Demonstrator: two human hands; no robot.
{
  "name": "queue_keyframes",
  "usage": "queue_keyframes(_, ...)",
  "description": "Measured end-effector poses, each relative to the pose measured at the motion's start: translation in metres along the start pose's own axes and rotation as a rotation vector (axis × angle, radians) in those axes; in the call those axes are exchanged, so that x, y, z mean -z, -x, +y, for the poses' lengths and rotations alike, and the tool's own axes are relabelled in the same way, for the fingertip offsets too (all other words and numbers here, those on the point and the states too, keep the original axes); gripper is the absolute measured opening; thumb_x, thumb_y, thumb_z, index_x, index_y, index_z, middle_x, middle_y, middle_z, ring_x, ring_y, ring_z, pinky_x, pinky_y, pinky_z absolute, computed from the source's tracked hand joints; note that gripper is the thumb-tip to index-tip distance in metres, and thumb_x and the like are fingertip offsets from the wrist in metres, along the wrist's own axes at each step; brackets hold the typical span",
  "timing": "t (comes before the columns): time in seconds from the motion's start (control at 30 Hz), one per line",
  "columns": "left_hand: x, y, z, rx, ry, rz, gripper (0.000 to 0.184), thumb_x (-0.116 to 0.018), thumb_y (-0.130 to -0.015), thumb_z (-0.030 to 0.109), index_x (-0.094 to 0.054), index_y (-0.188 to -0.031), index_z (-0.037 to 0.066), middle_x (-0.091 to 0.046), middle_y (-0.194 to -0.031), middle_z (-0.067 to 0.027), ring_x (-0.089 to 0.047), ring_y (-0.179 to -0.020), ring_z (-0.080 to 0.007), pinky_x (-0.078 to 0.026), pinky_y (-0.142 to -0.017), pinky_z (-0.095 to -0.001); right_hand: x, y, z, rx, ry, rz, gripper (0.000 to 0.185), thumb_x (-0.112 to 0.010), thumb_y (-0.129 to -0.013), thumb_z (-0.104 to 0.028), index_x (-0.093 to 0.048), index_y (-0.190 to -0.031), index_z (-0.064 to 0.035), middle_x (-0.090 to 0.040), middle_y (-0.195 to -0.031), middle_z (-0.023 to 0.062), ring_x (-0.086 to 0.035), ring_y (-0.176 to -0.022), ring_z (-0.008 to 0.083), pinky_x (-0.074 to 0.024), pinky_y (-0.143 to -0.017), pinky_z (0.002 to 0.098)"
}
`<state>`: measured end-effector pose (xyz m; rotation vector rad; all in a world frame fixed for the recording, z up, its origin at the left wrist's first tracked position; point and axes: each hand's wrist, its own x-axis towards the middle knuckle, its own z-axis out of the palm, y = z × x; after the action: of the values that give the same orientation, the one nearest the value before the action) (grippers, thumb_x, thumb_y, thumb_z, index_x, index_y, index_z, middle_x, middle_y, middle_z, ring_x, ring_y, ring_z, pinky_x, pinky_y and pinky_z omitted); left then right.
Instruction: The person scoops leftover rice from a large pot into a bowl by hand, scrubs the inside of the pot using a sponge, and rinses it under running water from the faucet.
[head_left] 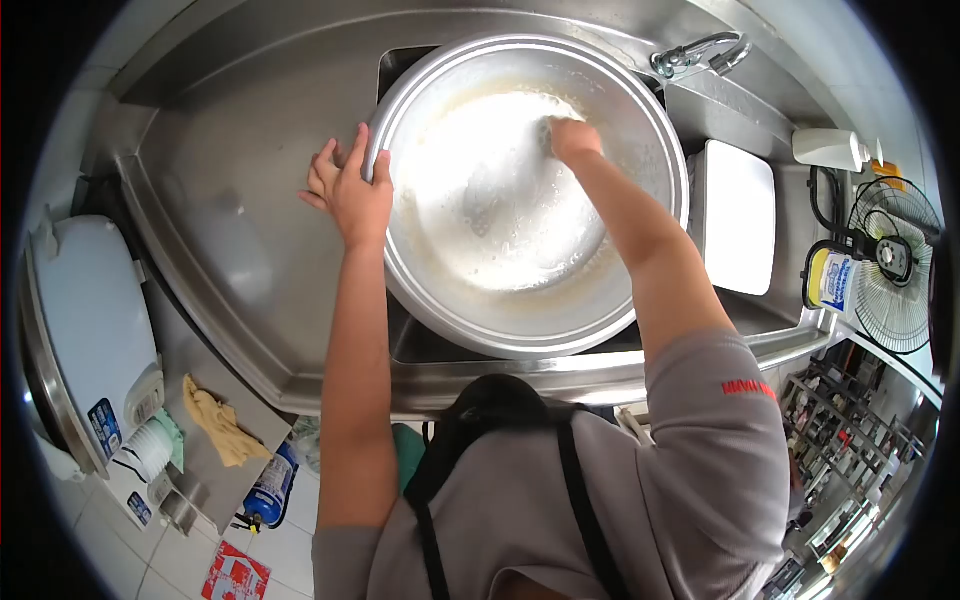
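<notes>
Basin (pixel 422 272), round, sits over the sink (pixel 250 150), its mouth facing up. Left hand (pixel 352 196) touches its rim, grip open; right hand (pixel 576 140) is inside, grip curled, whether holding anything unclear.

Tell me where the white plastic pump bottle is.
The white plastic pump bottle is on the right side of the head view, to the right of the curved chrome faucet and just above the round wire-caged fan.

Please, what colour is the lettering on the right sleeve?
The lettering is red; the head view shows it best.
</notes>
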<state>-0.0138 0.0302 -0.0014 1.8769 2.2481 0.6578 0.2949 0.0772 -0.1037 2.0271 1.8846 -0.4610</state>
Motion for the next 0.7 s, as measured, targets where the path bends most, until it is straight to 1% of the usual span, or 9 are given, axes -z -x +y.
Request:
queue_keyframes(0.1, -0.003, -0.002, 0.0, -0.016, 0.007, 0.004, 0.038, -0.062, -0.075, 0.03, -0.056, -0.113, 0.031, -0.033, -0.127, -0.0063, -0.023, -0.124, -0.0257, -0.003, -0.101, -0.0587, -0.038, 0.043, -0.024, 0.069, 0.013, -0.138, 0.032, -0.04, -0.08, -0.007, -0.053, -0.109, -0.0123, -0.061, -0.101, 0.0097, -0.059, -0.092, 0.027, -0.0478, -0.078, 0.038)
queue_keyframes(0.17, -0.003, 0.002, -0.002, -0.024, 0.005, -0.002, 0.039, -0.063, -0.075, 0.03, -0.056, -0.113, 0.031, -0.033, -0.127, -0.0066, -0.022, -0.124, -0.0256, -0.002, -0.101, -0.0588, -0.033, 0.097, -0.03, 0.204, -0.075, 0.047, 0.03, -0.04, -0.083, -0.013, -0.056, -0.108, -0.0107, -0.061, -0.1, 0.0121, -0.057, -0.097, 0.025, -0.0456, -0.082, 0.0375)
queue_keyframes(0.2, -0.002, 0.002, -0.001, -0.022, 0.004, -0.006, 0.039, -0.062, -0.075, 0.03, -0.056, -0.113, 0.031, -0.033, -0.127, -0.0067, -0.022, -0.124, -0.0256, -0.002, -0.101, -0.0588, -0.035, 0.091, -0.024, 0.225, -0.067, 0.013, 0.03, -0.041, -0.083, -0.016, -0.056, -0.108, -0.0116, -0.061, -0.099, 0.0101, -0.058, -0.095, 0.0248, -0.0463, -0.08, 0.0371)
queue_keyframes(0.37, -0.002, 0.001, 0.0, -0.011, 0.008, -0.01, 0.039, -0.062, -0.075, 0.031, -0.056, -0.114, 0.03, -0.033, -0.127, -0.0068, -0.022, -0.124, -0.0253, -0.002, -0.101, -0.0591, 0.009, -0.006, 0.003, -0.109, -0.005, -0.045, 0.026, -0.045, -0.08, -0.018, -0.062, -0.099, -0.0106, -0.062, -0.1, 0.009, -0.06, -0.092, 0.023, -0.0484, -0.075, 0.0367)
queue_keyframes(0.47, 0.0, 0.001, 0.0, 0.002, 0.004, -0.02, 0.039, -0.062, -0.076, 0.031, -0.055, -0.114, 0.03, -0.033, -0.127, -0.0068, -0.022, -0.124, -0.0249, -0.001, -0.101, -0.0585, 0.01, 0.018, -0.021, -0.008, 0.034, -0.222, 0.024, -0.046, -0.079, -0.019, -0.064, -0.094, -0.0106, -0.061, -0.102, 0.0103, -0.06, -0.092, 0.023, -0.0494, -0.072, 0.0361)
queue_keyframes(0.5, -0.002, -0.003, 0.0, -0.005, 0.008, -0.01, 0.039, -0.062, -0.076, 0.031, -0.055, -0.114, 0.03, -0.033, -0.127, -0.0068, -0.022, -0.124, -0.0249, -0.001, -0.101, -0.0583, -0.024, 0.026, -0.023, 0.087, 0.112, -0.136, 0.025, -0.046, -0.08, -0.019, -0.064, -0.095, -0.0114, -0.061, -0.102, 0.0102, -0.059, -0.094, 0.0245, -0.0493, -0.072, 0.0349)
queue_keyframes(0.53, -0.004, -0.002, -0.004, -0.009, 0.011, -0.008, 0.039, -0.062, -0.076, 0.031, -0.055, -0.114, 0.03, -0.033, -0.127, -0.0068, -0.022, -0.124, -0.0249, -0.001, -0.101, -0.058, -0.019, 0.059, -0.04, 0.137, 0.222, -0.167, 0.024, -0.043, -0.081, -0.014, -0.061, -0.096, -0.0108, -0.064, -0.094, 0.0093, -0.061, -0.089, 0.0238, -0.0491, -0.073, 0.0352)
queue_keyframes(0.57, -0.005, 0.0, -0.005, -0.014, 0.014, -0.01, 0.039, -0.062, -0.076, 0.031, -0.055, -0.114, 0.03, -0.033, -0.127, -0.0068, -0.022, -0.124, -0.0248, -0.001, -0.101, -0.0578, -0.025, 0.075, -0.043, 0.178, 0.266, -0.17, 0.026, -0.042, -0.082, -0.015, -0.058, -0.102, -0.0115, -0.063, -0.097, 0.0092, -0.06, -0.091, 0.0258, -0.0491, -0.074, 0.0364)
queue_keyframes(0.7, -0.001, 0.001, -0.002, 0.002, -0.001, -0.018, 0.04, -0.062, -0.075, 0.031, -0.055, -0.115, 0.029, -0.033, -0.127, -0.0071, -0.022, -0.124, -0.0252, -0.001, -0.101, -0.058, -0.015, 0.033, -0.02, 0.043, -0.01, 0.002, 0.022, -0.045, -0.079, -0.011, -0.064, -0.09, -0.0109, -0.062, -0.098, 0.0097, -0.061, -0.09, 0.0239, -0.0502, -0.071, 0.0353)
